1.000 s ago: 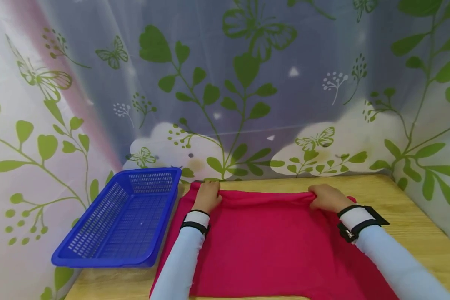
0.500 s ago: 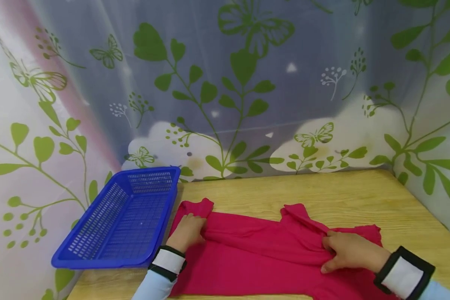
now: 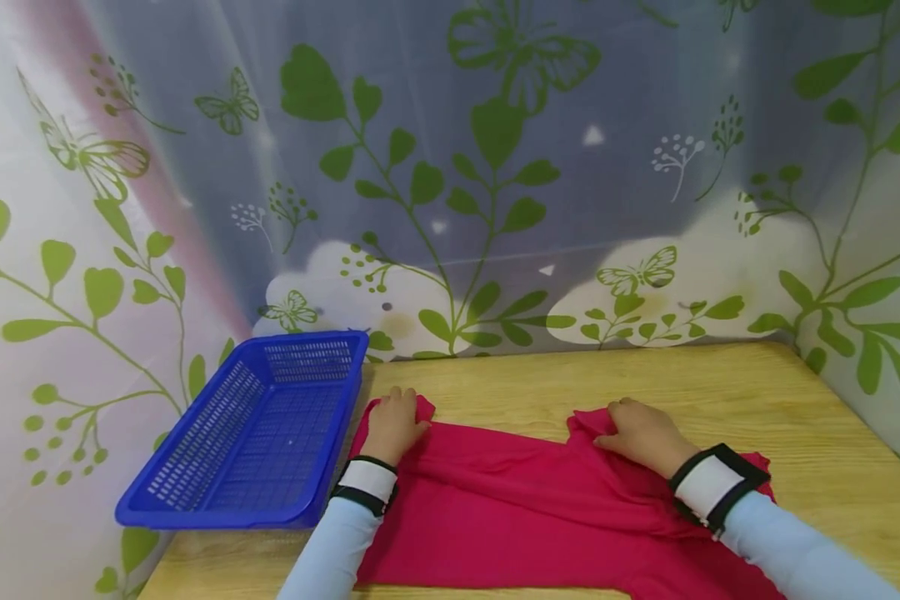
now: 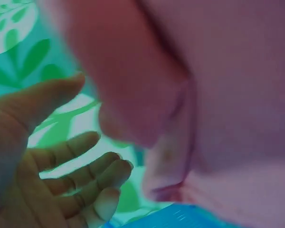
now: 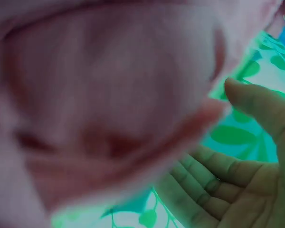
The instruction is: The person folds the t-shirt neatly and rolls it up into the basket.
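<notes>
A crimson garment lies partly folded and creased on the wooden table, two short ends sticking out along its far side. My left hand is over its far left end, close beside the basket. In the left wrist view, the thumb and fingers of that hand are spread apart, with blurred cloth beside them. My right hand reaches over the garment's far right end. The right wrist view has its thumb apart from the extended fingers, the cloth's edge passing between; some fingertips are hidden behind it.
A blue plastic basket with latticed walls stands at the table's left. Behind and on both sides hangs a curtain printed with leaves and butterflies. Bare wood of the table shows behind and right of the garment.
The garment's far edge, raised in both hands a second ago, now lies lower and nearer, folded over. Since half a second ago both hands have moved away from the body to its far ends.
</notes>
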Demonstrator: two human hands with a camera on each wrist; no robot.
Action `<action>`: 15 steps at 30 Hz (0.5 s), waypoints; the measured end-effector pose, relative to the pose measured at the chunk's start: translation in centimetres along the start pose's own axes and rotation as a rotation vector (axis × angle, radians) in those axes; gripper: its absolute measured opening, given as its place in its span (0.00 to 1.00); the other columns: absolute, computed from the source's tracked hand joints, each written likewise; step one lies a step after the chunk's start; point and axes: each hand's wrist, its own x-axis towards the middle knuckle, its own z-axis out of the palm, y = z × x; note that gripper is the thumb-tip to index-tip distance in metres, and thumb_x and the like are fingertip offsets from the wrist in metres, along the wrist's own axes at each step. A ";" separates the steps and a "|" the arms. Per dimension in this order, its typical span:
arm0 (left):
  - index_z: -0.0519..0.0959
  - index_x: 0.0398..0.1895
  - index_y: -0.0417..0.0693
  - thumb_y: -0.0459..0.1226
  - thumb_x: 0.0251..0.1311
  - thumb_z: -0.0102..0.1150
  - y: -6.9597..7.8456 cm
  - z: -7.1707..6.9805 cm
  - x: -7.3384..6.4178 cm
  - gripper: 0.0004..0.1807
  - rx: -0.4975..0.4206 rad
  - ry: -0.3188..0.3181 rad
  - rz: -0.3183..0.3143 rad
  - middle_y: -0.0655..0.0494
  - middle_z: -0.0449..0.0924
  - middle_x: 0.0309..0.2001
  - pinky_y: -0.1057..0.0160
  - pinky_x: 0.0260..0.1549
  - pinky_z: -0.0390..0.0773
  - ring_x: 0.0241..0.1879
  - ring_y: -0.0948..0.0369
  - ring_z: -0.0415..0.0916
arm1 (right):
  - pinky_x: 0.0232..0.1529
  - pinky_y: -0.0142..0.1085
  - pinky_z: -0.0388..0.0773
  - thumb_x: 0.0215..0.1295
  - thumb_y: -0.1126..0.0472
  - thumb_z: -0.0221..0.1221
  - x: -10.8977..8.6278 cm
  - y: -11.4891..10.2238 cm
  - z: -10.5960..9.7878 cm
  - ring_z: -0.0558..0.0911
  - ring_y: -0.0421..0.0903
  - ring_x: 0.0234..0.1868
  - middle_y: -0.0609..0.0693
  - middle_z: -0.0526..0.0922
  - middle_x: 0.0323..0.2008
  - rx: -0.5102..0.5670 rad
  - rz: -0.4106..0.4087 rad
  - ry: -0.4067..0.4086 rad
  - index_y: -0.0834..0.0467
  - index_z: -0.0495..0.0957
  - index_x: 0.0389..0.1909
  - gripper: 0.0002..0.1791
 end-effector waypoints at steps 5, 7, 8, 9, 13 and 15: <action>0.77 0.39 0.37 0.45 0.48 0.67 0.1 1.3 0.9 0.22 -0.055 -0.145 -0.209 0.43 0.81 0.38 0.48 0.34 0.79 0.38 0.47 0.81 | 0.23 0.39 0.71 0.49 0.66 0.61 0.8 -0.2 1.5 0.77 0.45 0.25 0.54 0.80 0.24 -0.003 -0.001 0.006 0.58 0.72 0.18 0.07; 0.79 0.38 0.37 0.41 0.51 0.63 0.0 1.2 0.9 0.16 -0.071 -0.145 -0.252 0.43 0.82 0.37 0.47 0.34 0.79 0.38 0.47 0.81 | 0.22 0.36 0.69 0.46 0.69 0.59 0.8 -0.1 1.6 0.75 0.43 0.23 0.52 0.78 0.21 0.027 -0.007 0.027 0.58 0.71 0.16 0.07; 0.79 0.37 0.37 0.39 0.53 0.61 -0.1 1.1 0.9 0.13 -0.074 -0.134 -0.267 0.43 0.82 0.37 0.47 0.33 0.79 0.38 0.47 0.82 | 0.21 0.35 0.66 0.45 0.70 0.57 0.8 0.0 1.5 0.72 0.43 0.22 0.50 0.76 0.19 0.062 -0.009 0.026 0.58 0.69 0.15 0.08; 0.81 0.35 0.38 0.38 0.53 0.60 -0.2 0.8 0.9 0.12 -0.072 -0.110 -0.272 0.43 0.83 0.36 0.47 0.32 0.79 0.37 0.46 0.82 | 0.20 0.34 0.64 0.43 0.70 0.56 0.8 0.2 1.3 0.69 0.42 0.20 0.48 0.73 0.17 0.104 -0.017 0.022 0.57 0.68 0.14 0.08; 0.82 0.30 0.38 0.40 0.55 0.59 -0.5 -1.2 0.8 0.12 -0.051 -0.024 -0.278 0.41 0.83 0.31 0.47 0.27 0.79 0.33 0.46 0.82 | 0.22 0.31 0.58 0.42 0.70 0.55 0.8 1.6 -0.7 0.61 0.40 0.20 0.44 0.64 0.17 0.346 -0.048 -0.037 0.59 0.68 0.16 0.05; 0.82 0.28 0.36 0.40 0.57 0.57 -0.6 -2.7 0.9 0.13 -0.051 0.032 -0.277 0.39 0.83 0.29 0.47 0.27 0.79 0.31 0.45 0.82 | 0.24 0.31 0.59 0.44 0.69 0.54 0.8 2.5 -2.2 0.61 0.40 0.21 0.46 0.64 0.18 0.451 -0.042 -0.075 0.64 0.69 0.20 0.03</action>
